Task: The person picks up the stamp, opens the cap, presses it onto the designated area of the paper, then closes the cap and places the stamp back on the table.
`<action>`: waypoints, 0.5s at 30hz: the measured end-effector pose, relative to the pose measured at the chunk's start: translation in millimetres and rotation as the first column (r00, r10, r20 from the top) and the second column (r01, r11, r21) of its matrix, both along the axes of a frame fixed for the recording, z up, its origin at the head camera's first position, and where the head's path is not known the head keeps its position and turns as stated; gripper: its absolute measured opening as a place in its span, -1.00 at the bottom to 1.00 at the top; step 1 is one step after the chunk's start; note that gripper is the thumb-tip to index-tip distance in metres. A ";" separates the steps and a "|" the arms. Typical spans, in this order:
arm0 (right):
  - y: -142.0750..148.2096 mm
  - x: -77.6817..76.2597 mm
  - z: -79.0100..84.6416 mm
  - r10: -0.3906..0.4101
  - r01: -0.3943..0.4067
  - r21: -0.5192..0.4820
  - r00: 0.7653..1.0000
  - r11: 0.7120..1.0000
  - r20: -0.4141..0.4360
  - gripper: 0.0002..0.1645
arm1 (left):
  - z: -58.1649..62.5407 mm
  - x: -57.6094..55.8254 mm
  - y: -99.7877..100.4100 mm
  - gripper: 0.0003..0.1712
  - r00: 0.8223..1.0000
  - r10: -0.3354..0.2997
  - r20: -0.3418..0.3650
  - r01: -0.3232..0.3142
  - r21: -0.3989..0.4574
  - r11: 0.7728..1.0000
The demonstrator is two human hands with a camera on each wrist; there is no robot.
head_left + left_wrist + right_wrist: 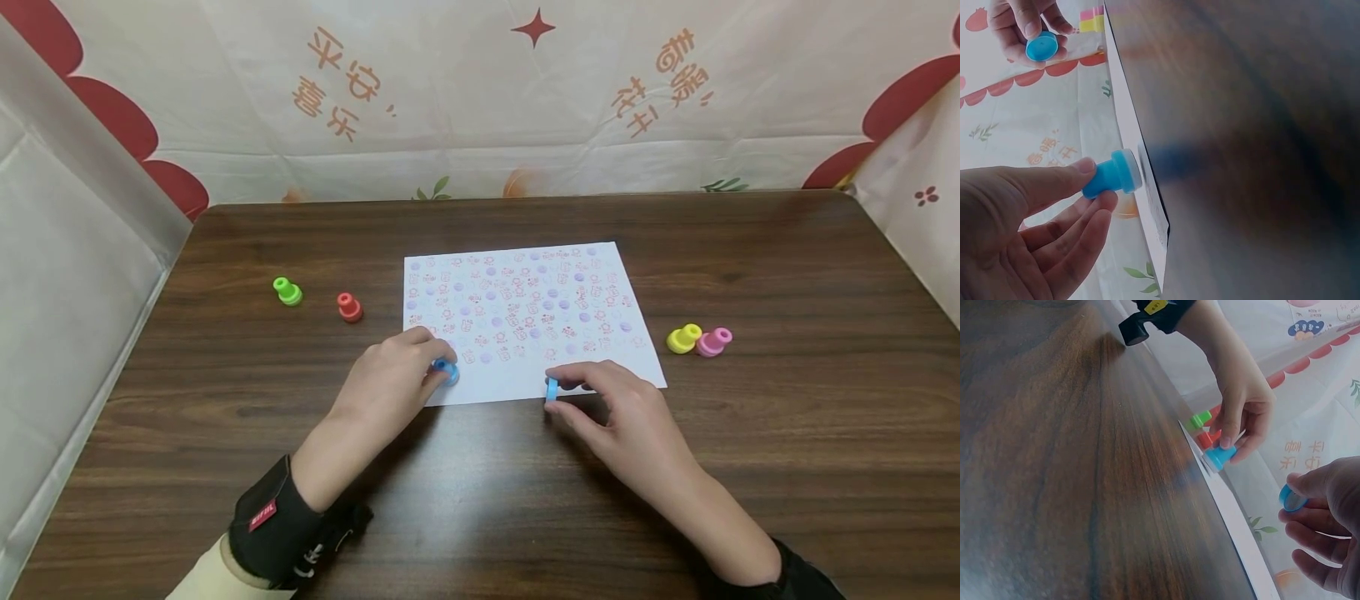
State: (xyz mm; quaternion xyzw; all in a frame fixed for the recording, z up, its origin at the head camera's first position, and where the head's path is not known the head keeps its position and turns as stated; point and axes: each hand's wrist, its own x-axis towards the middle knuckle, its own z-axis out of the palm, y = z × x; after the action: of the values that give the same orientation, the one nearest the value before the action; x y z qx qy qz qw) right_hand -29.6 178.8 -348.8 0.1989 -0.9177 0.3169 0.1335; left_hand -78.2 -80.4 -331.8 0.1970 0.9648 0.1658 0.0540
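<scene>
My left hand (393,375) pinches a blue stamp (1111,175) between thumb and fingers, its pale stamping end facing the sheet of paper (525,333). In the left wrist view that end is right at the paper's surface. The paper carries many small red and purple prints, with a bare strip along its near edge. My right hand (626,417) holds a round blue cap (552,389) between thumb and fingertips over the near edge of the paper. The cap's hollow side shows in the left wrist view.
A green stamp (287,292) and a red stamp (349,307) stand left of the paper. At its right, a yellow stamp (684,338) and a pink stamp (714,342) sit side by side. A printed curtain (480,100) hangs behind the brown wooden table (480,517).
</scene>
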 end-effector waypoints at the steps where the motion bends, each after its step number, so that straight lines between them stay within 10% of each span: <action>1: -0.1 -0.1 -0.1 0.001 -0.001 0.000 1.000 1.000 0.000 -0.59 | -0.1 -0.2 0.2 -0.76 1.000 -0.002 0.001 0.002 -0.002 1.000; 15: -0.5 -1.1 -2.0 0.000 0.000 0.005 1.000 1.000 -0.017 -0.60 | -2.3 -0.3 5.5 -0.75 1.000 -0.026 -0.014 0.025 -0.048 0.999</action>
State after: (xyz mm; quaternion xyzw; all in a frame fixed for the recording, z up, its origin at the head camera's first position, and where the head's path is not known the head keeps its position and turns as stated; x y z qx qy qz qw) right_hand -30.7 178.3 -350.8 0.2022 -0.9173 0.3129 0.1409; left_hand -78.5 -74.9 -334.1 0.2091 0.9662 0.1406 0.0540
